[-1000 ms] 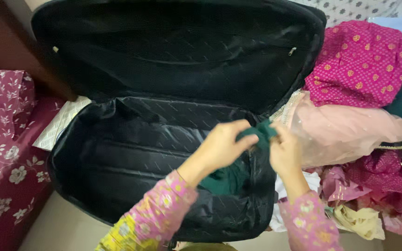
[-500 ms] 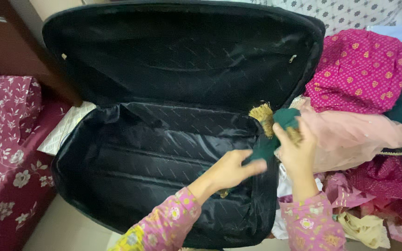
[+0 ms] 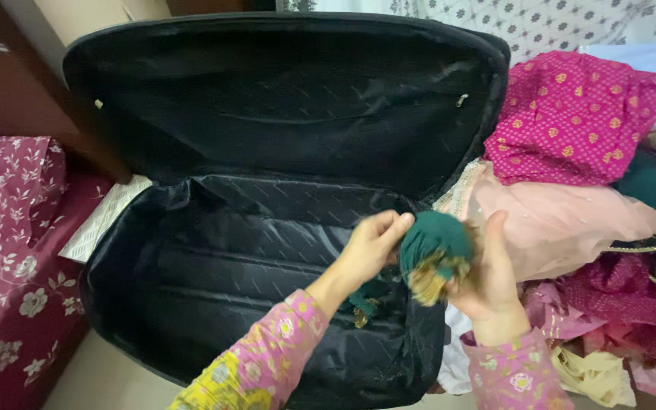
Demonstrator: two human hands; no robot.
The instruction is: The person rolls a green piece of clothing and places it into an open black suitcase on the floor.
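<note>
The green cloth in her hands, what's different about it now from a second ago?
The dark green cloth has been gathered from a loose strip into a tight ball with its gold fringe bunched underneath. The right hand now cups it; the left hand pinches its side. The black suitcase stayed open and the clothes pile unmoved.

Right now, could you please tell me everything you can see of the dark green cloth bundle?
The dark green cloth bundle looks like soft fabric rolled into a ball, with a golden fringe on its lower side. The left hand pinches one side and the right hand cups the other, above the open black suitcase, near its right edge.
</note>
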